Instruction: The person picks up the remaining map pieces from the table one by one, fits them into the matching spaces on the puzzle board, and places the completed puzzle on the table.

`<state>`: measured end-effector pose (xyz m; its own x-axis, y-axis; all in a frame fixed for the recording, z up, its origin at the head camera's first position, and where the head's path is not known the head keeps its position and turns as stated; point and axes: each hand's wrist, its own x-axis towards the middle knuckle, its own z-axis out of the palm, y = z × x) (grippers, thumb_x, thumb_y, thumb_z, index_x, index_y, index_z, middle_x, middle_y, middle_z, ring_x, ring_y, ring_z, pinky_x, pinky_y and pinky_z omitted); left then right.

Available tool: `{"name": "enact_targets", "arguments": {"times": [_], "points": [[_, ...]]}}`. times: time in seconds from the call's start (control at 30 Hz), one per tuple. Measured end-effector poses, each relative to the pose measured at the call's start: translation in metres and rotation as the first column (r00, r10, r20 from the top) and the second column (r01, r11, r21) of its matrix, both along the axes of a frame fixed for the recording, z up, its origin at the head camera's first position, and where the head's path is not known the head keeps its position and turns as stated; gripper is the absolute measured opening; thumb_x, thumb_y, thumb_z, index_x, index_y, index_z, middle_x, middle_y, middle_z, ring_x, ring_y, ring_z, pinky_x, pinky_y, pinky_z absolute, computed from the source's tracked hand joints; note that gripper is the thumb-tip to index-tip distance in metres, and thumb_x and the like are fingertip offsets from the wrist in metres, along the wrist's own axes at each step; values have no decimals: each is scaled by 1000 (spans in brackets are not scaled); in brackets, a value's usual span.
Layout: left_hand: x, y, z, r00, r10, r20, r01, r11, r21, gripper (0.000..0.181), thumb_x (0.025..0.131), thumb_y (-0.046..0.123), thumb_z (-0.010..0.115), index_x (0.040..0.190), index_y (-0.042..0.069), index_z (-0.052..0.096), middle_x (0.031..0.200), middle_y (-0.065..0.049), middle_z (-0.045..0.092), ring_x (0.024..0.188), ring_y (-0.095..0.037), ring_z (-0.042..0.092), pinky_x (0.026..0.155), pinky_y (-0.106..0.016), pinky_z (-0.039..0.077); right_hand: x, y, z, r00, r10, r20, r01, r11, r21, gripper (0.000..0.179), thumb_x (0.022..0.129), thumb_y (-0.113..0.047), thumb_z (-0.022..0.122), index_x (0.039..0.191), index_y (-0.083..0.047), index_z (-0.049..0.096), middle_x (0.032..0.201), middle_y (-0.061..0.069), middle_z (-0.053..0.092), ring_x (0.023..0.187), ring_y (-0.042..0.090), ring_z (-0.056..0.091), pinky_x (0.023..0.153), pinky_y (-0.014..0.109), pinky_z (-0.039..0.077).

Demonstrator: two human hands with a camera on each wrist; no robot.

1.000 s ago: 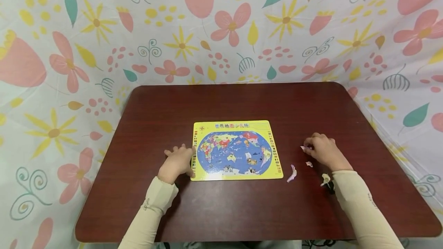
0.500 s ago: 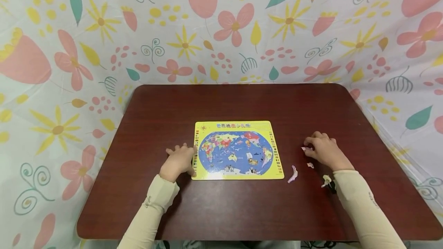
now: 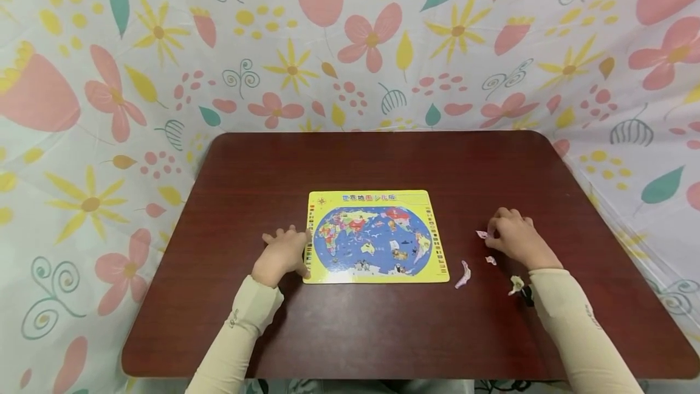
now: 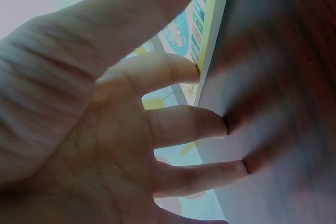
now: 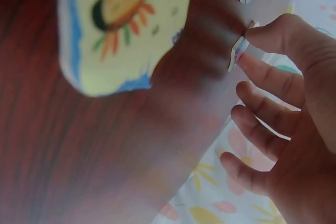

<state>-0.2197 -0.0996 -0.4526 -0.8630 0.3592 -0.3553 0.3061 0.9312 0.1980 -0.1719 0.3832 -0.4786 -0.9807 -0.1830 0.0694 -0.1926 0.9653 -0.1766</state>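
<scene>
A yellow-bordered world map puzzle board (image 3: 377, 196) lies flat on the table. At its left edge rests my left hand (image 3: 281, 257), fingers spread; the left wrist view shows the hand's fingers (image 4: 184, 127) beside the board's edge (image 4: 212, 30). To the board's right, my right hand (image 3: 519, 239) pinches a small puzzle piece (image 5: 240, 51) between thumb and forefinger, at table level. In the head view a pale piece (image 3: 482, 234) shows at the fingertips, partly hidden. Nearby lie a small piece (image 3: 491, 260), a long purple piece (image 3: 463, 275) and a yellowish piece (image 3: 516, 285).
The dark red table (image 3: 350, 333) has rounded far corners. A flower-printed cloth (image 3: 350, 47) hangs behind it and along both sides. Some dark cables (image 3: 503, 386) show below the near edge. Something dark (image 3: 527, 295) sits beside the right cuff.
The right fingers have drawn slightly to the right, so more of the pale piece shows at their tips. The left hand stays at the board's left edge.
</scene>
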Motion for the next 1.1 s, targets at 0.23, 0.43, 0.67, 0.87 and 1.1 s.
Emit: {"name": "enact_targets", "arguments": {"times": [0.23, 0.43, 0.67, 0.87, 1.1], "points": [[1, -3, -1, 1000, 16, -5, -16, 1000, 5, 91, 55, 33, 89, 134, 11, 51, 137, -26, 40, 117, -54, 35, 87, -76, 18, -6, -4, -1, 1000, 25, -18, -25, 1000, 19, 15, 73, -20, 73, 66, -14, 61, 95, 12, 50, 88, 33, 42, 68, 54, 33], [3, -7, 1, 1000, 21, -11, -21, 1000, 10, 90, 54, 33, 90, 132, 11, 52, 136, -26, 41, 114, -53, 38, 86, -76, 19, -13, -7, 1, 997, 54, -51, -53, 998, 13, 17, 73, -21, 73, 63, -16, 60, 98, 12, 48, 89, 33, 41, 70, 55, 31], [2, -6, 2, 1000, 23, -5, -23, 1000, -11, 90, 56, 34, 88, 135, 13, 49, 139, -26, 38, 118, -54, 34, 87, -76, 17, -23, -15, 7, 993, 93, -72, -93, 996, 3, 17, 73, -20, 73, 63, -17, 59, 103, 13, 47, 91, 34, 39, 71, 57, 29], [0, -1, 1, 1000, 22, -12, -23, 1000, -10, 90, 55, 34, 89, 134, 14, 51, 139, -24, 39, 118, -53, 35, 88, -75, 17, -31, -24, 6, 992, 98, -75, -99, 995, 1, 20, 71, -19, 74, 61, -18, 57, 102, 13, 48, 90, 33, 40, 71, 56, 30], [1, 2, 1, 1000, 13, -12, -14, 1000, -27, 91, 57, 36, 88, 137, 17, 48, 141, -23, 37, 121, -53, 33, 90, -75, 14, -44, -41, 6, 990, 122, -66, -121, 993, 13, 21, 72, -20, 74, 61, -17, 55, 94, 9, 46, 87, 30, 38, 71, 53, 30]]}}
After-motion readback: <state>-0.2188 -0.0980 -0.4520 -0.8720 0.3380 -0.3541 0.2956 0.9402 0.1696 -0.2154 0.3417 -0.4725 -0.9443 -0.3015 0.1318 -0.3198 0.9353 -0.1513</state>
